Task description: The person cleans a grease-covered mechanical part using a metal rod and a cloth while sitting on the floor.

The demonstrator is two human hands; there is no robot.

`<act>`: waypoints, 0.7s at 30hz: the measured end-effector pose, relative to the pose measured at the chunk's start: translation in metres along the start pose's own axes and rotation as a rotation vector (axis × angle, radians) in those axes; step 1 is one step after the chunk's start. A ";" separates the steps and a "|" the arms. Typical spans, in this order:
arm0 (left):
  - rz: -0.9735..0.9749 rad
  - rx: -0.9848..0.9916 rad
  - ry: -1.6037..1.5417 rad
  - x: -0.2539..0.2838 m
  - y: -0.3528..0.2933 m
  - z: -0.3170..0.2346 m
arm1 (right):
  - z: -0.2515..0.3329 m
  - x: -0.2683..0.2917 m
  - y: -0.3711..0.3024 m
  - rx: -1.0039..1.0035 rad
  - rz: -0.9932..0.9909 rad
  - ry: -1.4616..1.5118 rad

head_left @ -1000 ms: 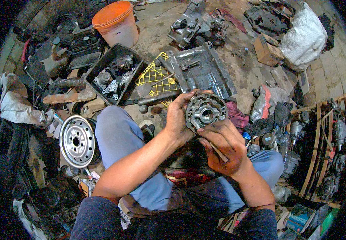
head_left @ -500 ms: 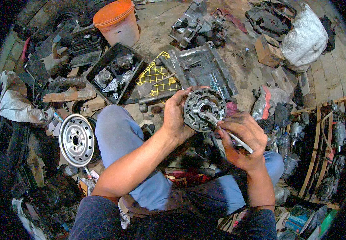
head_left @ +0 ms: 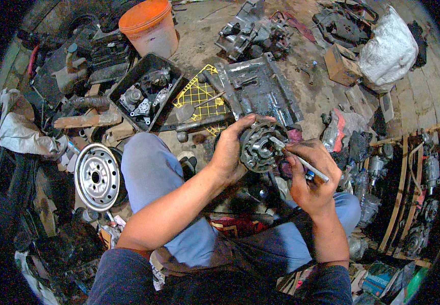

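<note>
My left hand (head_left: 231, 150) grips a round, dark metal machine part (head_left: 257, 148) by its left edge. The part has a notched rim and a raised hub in the middle, and its face tilts toward the right. Between the fingers of my right hand (head_left: 315, 170) is a slim brush with a pale handle (head_left: 313, 168). The brush's head lies against the hub; its bristles are hard to make out. Both hands are over the gap between my bent knees.
Beyond my hands lie a greasy metal tray (head_left: 260, 84) and a yellow plastic grid (head_left: 204, 94). A black bin (head_left: 123, 116) of metal parts is left of these, before an orange-topped bucket (head_left: 154, 30). A steel wheel rim (head_left: 97, 175) leans by my left knee. Wooden slats (head_left: 395, 198) hold parts at right.
My left hand has turned the metal part so its face now tilts to the right. The brush has shifted slightly right and up over the hub.
</note>
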State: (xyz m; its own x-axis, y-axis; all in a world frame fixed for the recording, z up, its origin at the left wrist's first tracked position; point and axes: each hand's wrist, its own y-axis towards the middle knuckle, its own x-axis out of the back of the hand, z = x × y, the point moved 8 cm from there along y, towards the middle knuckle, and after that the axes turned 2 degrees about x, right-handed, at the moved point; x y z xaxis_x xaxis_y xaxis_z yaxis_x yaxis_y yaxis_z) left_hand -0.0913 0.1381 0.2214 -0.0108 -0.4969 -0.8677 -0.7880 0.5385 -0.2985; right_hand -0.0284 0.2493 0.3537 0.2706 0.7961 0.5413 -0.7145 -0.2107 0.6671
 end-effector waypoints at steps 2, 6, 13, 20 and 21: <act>0.011 0.026 -0.004 0.001 0.001 0.002 | 0.000 0.000 0.001 0.002 0.004 -0.004; 0.030 0.078 0.017 0.002 0.001 0.006 | -0.004 -0.003 0.000 -0.052 0.021 0.009; -0.001 0.079 0.043 0.008 0.006 0.010 | -0.013 -0.012 -0.008 -0.197 0.053 0.124; -0.026 0.108 0.083 0.010 0.002 0.011 | -0.017 -0.011 -0.011 -0.245 0.041 0.095; -0.018 0.116 0.082 0.011 0.002 0.011 | -0.014 -0.013 -0.011 -0.232 0.057 0.106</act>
State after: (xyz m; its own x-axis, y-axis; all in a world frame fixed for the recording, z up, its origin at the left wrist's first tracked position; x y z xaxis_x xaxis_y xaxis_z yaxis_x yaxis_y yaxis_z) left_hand -0.0862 0.1417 0.2071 -0.0510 -0.5583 -0.8280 -0.7119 0.6018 -0.3619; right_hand -0.0335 0.2493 0.3323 0.1652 0.8442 0.5099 -0.8589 -0.1310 0.4951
